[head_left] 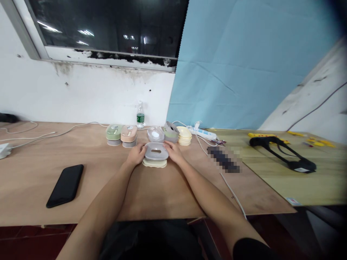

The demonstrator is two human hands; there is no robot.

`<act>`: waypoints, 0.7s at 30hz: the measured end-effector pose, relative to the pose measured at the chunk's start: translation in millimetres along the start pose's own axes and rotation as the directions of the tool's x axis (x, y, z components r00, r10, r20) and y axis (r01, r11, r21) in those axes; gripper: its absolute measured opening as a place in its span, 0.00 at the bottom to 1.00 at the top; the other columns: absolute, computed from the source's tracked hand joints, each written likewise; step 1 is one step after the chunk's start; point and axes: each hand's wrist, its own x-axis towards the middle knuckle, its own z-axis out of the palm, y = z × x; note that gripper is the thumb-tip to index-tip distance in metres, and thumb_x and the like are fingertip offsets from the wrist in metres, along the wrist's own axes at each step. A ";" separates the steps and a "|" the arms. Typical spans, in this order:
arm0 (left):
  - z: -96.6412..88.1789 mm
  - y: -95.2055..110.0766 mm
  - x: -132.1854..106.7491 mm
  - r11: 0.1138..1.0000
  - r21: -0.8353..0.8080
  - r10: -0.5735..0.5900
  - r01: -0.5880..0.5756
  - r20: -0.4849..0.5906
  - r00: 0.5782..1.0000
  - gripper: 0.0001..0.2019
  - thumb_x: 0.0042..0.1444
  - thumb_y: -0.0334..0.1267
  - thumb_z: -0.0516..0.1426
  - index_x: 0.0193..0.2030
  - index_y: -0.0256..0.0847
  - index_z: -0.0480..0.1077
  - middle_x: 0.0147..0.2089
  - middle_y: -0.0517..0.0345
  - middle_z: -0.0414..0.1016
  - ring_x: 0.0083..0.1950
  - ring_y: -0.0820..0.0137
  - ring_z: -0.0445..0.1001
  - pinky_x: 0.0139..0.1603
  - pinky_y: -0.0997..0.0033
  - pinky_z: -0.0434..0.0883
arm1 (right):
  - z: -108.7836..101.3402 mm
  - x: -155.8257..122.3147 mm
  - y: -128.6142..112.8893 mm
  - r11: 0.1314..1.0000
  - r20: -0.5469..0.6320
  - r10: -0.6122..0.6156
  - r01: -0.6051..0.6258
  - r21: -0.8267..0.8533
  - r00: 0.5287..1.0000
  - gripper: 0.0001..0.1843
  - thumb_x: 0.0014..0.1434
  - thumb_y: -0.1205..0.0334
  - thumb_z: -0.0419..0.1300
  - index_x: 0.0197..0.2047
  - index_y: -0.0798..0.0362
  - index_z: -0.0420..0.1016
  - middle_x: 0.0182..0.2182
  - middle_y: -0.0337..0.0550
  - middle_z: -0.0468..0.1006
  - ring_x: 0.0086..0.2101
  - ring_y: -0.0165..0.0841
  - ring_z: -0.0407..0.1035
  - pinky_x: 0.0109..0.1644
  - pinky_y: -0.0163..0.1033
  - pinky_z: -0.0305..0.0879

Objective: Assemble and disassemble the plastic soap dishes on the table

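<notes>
A grey lid (156,151) rests on a pale yellow box base (154,163) in the middle of the wooden table (151,195). My left hand (136,154) grips the lid's left side with curled fingers. My right hand (173,151) holds its right side the same way. Behind them stand a green box (114,134), an orange box (129,135), a clear lid (155,134), a tilted grey-green box (170,131) and a stack of yellow bases (184,136).
A black phone (65,185) lies at the left front. A water bottle (140,115) stands by the wall. A white power strip (204,134) and its cable run right of the boxes. A black-and-yellow tool (282,150) lies on the lighter table at right.
</notes>
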 end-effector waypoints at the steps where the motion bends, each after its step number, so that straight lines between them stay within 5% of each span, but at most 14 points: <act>1: 0.7 -1.5 0.8 1.000 0.026 -0.003 0.003 0.016 1.000 0.20 0.63 0.48 0.44 0.51 0.42 0.71 0.48 0.52 0.77 0.48 0.64 0.74 0.47 0.68 0.68 | -1.3 0.2 2.3 1.000 0.035 -0.010 0.011 -0.024 0.999 0.21 0.58 0.50 0.54 0.49 0.53 0.75 0.45 0.46 0.78 0.44 0.39 0.72 0.48 0.44 0.66; 7: 4.1 -8.8 4.6 0.987 0.157 -0.056 0.034 0.139 0.989 0.16 0.58 0.44 0.48 0.38 0.40 0.75 0.41 0.52 0.79 0.43 0.64 0.74 0.43 0.70 0.67 | -2.1 -5.2 8.1 0.986 0.325 -0.098 0.137 -0.098 0.941 0.16 0.57 0.61 0.56 0.48 0.50 0.76 0.43 0.43 0.79 0.42 0.36 0.73 0.48 0.43 0.68; 13: 5.1 -13.4 8.4 0.986 0.135 -0.111 0.097 0.100 0.989 0.16 0.56 0.42 0.51 0.46 0.43 0.74 0.46 0.54 0.78 0.46 0.63 0.75 0.45 0.69 0.68 | 1.8 -6.8 6.9 0.971 0.262 -0.100 0.152 -0.185 0.960 0.17 0.56 0.62 0.57 0.50 0.51 0.74 0.45 0.45 0.78 0.42 0.36 0.73 0.48 0.43 0.68; 21: 5.5 -23.3 13.5 0.988 0.054 -0.149 0.147 0.032 0.988 0.18 0.56 0.45 0.53 0.47 0.38 0.74 0.45 0.53 0.79 0.44 0.66 0.76 0.45 0.72 0.70 | 5.8 -10.0 4.5 0.910 0.159 -0.129 0.180 -0.372 0.979 0.22 0.59 0.54 0.56 0.56 0.50 0.69 0.36 0.43 0.79 0.34 0.36 0.73 0.40 0.40 0.67</act>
